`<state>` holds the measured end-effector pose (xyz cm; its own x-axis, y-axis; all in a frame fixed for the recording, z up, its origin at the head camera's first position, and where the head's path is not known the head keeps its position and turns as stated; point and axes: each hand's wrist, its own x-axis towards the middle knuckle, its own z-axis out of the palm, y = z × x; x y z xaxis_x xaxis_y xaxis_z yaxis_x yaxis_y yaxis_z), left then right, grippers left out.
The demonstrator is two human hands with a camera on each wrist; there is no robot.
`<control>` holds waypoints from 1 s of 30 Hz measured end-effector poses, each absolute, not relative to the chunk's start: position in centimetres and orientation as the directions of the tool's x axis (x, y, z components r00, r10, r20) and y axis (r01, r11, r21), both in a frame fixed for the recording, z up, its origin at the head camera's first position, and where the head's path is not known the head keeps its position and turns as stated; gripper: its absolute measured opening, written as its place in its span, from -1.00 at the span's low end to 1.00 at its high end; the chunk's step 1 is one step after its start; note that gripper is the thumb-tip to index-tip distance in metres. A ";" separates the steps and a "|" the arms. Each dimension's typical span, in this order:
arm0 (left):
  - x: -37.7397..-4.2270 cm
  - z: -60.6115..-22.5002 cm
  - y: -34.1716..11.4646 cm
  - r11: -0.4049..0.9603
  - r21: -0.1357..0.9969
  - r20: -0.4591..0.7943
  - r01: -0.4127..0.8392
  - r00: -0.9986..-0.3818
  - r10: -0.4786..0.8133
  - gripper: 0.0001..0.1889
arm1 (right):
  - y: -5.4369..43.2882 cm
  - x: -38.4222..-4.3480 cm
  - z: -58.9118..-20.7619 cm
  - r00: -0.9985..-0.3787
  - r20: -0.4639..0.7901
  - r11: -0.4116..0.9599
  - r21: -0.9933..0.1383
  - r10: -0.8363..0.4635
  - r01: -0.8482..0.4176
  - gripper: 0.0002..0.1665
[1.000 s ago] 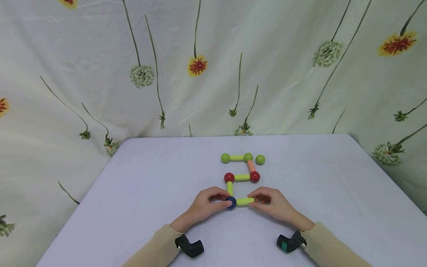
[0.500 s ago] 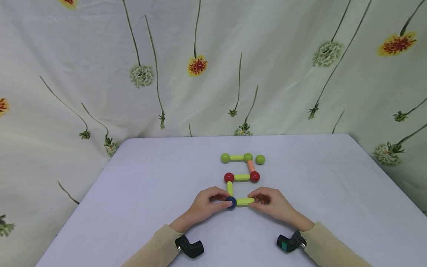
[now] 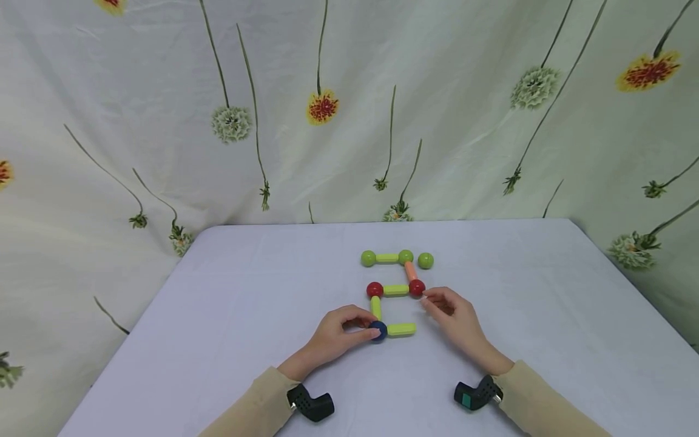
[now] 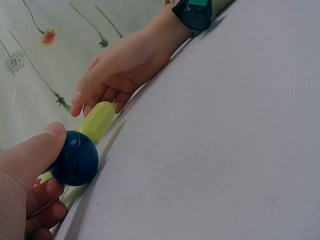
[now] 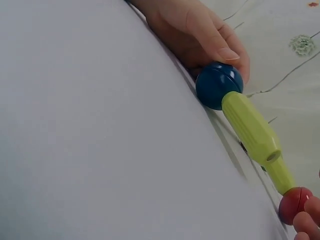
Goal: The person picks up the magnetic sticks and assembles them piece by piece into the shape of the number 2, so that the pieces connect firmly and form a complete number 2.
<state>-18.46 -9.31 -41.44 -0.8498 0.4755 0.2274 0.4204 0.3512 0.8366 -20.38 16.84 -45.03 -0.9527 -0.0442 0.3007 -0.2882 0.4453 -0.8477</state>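
Observation:
My left hand (image 3: 340, 332) pinches a dark blue ball (image 4: 77, 159) between thumb and fingers, at the near corner of a zigzag of balls and building rods. A yellow-green rod (image 3: 401, 329) juts right from this ball, its far end free. Another yellow-green rod (image 3: 376, 308) runs back to a red ball (image 3: 374, 290). My right hand (image 3: 453, 317) holds nothing, its fingers loosely bent and its fingertips right at the second red ball (image 3: 417, 288). In the right wrist view only a few right fingertips (image 5: 306, 223) show, beside a red ball (image 5: 295, 205).
Between the red balls lies a yellow-green rod (image 3: 395, 290). An orange rod (image 3: 411, 272) leads back to a green ball (image 3: 406, 257), joined by a rod (image 3: 387, 258) to another green ball (image 3: 368, 258). One green ball (image 3: 426, 261) sits apart. White cloth covers the table (image 3: 262, 291).
My right hand has let go of the free end of the near yellow-green rod and moved back, up to the right red ball. My left hand has stayed on the blue ball.

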 end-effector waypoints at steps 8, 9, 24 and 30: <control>-18.5 -41.5 -9.2 0.355 0.838 0.218 0.414 -0.852 0.476 -0.76 | 17.4 -21.4 -45.2 -0.949 0.307 0.484 -0.842 0.070 -0.237 -0.60; -18.5 -41.5 -9.2 0.356 0.838 0.218 0.413 -0.852 0.476 -0.76 | 17.4 -21.6 -45.2 -0.948 0.309 0.480 -0.845 0.077 -0.236 -0.59; -18.6 -41.4 -9.3 0.350 0.839 0.219 0.416 -0.848 0.483 -0.75 | 17.9 -24.2 -45.0 -0.949 0.297 0.524 -0.828 0.105 -0.201 -0.53; -18.6 -41.5 -9.3 0.351 0.837 0.223 0.419 -0.848 0.481 -0.76 | 18.0 -25.3 -45.1 -0.947 0.301 0.531 -0.824 0.113 -0.198 -0.49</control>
